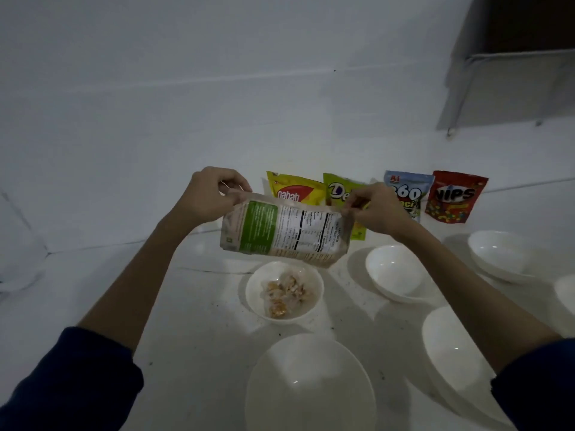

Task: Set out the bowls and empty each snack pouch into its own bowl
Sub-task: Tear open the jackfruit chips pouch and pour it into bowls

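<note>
Both hands hold a kraft-paper snack pouch [280, 230] with a green and white label in the air, above a small white bowl [256, 301] that contains pale and golden snack pieces. My left hand [211, 189] pinches the pouch's upper left corner. My right hand [375, 206] pinches its upper right corner. Behind it, against the wall, stand a yellow Nabati pouch [295, 189], a green pouch [337, 189], a blue pouch [406, 192] and a red Nips pouch [454, 197].
Several empty white bowls sit on the white counter: one right of the filled bowl [393, 270], one at far right [497, 255], one under my right forearm [448, 349] and a large one nearest me [308, 387]. Another rim shows at the right edge [566, 290]. A shelf [510, 57] hangs top right.
</note>
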A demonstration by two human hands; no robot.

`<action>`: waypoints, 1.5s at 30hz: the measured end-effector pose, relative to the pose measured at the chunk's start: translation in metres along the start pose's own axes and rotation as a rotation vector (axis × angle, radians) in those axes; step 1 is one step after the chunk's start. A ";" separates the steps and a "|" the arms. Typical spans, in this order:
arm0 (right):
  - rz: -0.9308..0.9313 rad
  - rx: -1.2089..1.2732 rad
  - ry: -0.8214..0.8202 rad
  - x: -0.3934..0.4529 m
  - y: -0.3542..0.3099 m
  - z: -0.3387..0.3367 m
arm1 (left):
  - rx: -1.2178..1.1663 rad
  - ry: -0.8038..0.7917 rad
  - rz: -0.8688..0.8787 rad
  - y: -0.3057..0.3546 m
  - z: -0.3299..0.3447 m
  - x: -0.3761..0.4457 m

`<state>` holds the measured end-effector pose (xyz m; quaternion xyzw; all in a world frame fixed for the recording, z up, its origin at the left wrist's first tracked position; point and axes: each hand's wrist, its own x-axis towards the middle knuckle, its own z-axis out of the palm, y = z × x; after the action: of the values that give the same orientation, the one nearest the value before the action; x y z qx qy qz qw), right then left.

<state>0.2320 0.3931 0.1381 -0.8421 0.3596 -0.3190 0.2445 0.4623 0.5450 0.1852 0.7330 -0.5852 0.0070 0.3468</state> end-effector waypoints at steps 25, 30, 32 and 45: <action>0.086 0.058 -0.031 -0.018 0.168 -0.084 | 0.259 0.010 -0.074 0.162 0.142 0.055; 0.046 0.071 -0.054 -0.023 0.170 -0.088 | 0.221 0.029 -0.109 0.169 0.141 0.046; 0.021 0.069 -0.054 -0.023 0.168 -0.087 | 0.235 0.034 -0.117 0.170 0.139 0.045; 0.067 0.150 -0.007 -0.018 0.177 -0.091 | 0.211 -0.040 -0.067 0.184 0.130 0.058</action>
<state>0.0783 0.2803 0.0797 -0.8101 0.3618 -0.3337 0.3185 0.2703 0.4148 0.2028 0.7844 -0.5633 0.0425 0.2561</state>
